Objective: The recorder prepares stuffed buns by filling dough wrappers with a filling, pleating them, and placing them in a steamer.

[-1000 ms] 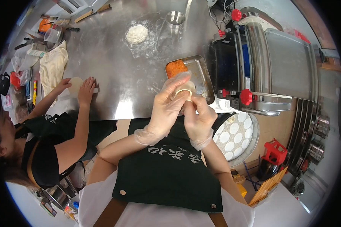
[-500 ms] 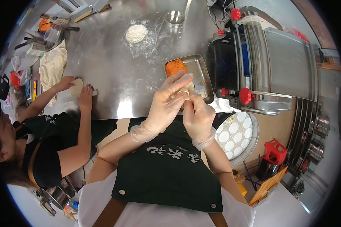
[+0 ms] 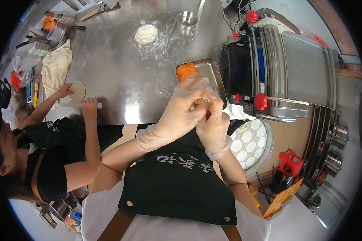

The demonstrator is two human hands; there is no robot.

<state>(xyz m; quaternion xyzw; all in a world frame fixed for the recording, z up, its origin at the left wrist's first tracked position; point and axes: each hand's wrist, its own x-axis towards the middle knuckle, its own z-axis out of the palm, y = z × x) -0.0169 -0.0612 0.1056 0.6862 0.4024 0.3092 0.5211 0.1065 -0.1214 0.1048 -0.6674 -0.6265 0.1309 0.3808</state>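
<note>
My left hand point(image 3: 181, 110) and my right hand point(image 3: 211, 122), both in clear plastic gloves, meet in the middle of the head view with fingers pinched around a small dough piece point(image 3: 201, 100), mostly hidden by them. They hang over the near part of a metal tray point(image 3: 215, 76), which has orange filling point(image 3: 186, 70) in its left half.
A flour bowl point(image 3: 146, 34) and metal cup point(image 3: 187, 19) stand on the steel table point(image 3: 108, 72). A roller machine point(image 3: 279, 68) is right, above a round pan point(image 3: 259, 144) of white discs. At left a co-worker's hands point(image 3: 89, 105) work with a dough disc point(image 3: 78, 91) and rolling pin.
My fingers have closed further over the dough, hiding more of its rim, and my left hand has turned slightly. The co-worker's fingers have shifted on the dough disc and pin.
</note>
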